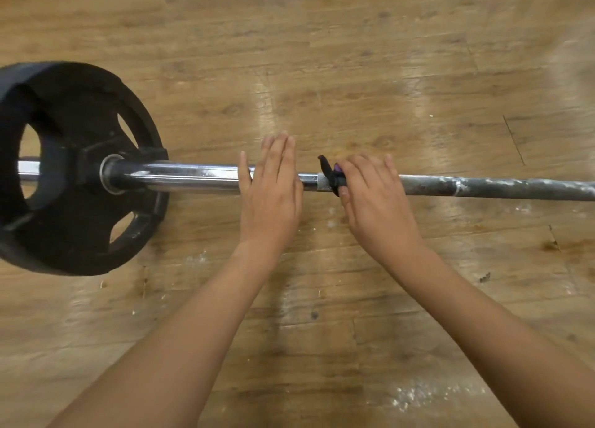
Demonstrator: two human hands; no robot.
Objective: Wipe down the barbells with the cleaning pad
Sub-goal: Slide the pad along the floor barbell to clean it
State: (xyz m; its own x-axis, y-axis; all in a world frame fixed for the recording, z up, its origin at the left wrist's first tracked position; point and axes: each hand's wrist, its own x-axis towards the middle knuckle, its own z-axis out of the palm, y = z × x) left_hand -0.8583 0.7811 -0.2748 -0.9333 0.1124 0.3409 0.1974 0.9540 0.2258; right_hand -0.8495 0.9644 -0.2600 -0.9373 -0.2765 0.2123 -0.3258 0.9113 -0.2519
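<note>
The barbell (499, 188) lies across the wooden floor (322, 57) in front of us, running left to right, with a black plate (80, 170) with cut-out openings on its left end. Next to the plate the bar is bright, shiny chrome; to the right of our hands it is dull grey, streaked with white chalky smears and dark, rusty patches. Our left hand (270, 189) rests flat over the bar, its fingers (280, 151) straight and held together. Just beside it, our right hand (373, 196) curls over the bar and grips the cleaning pad (331, 178), dark with a touch of purple, wrapped against the metal with one black flap sticking up. White specks dot the floor nearby
</note>
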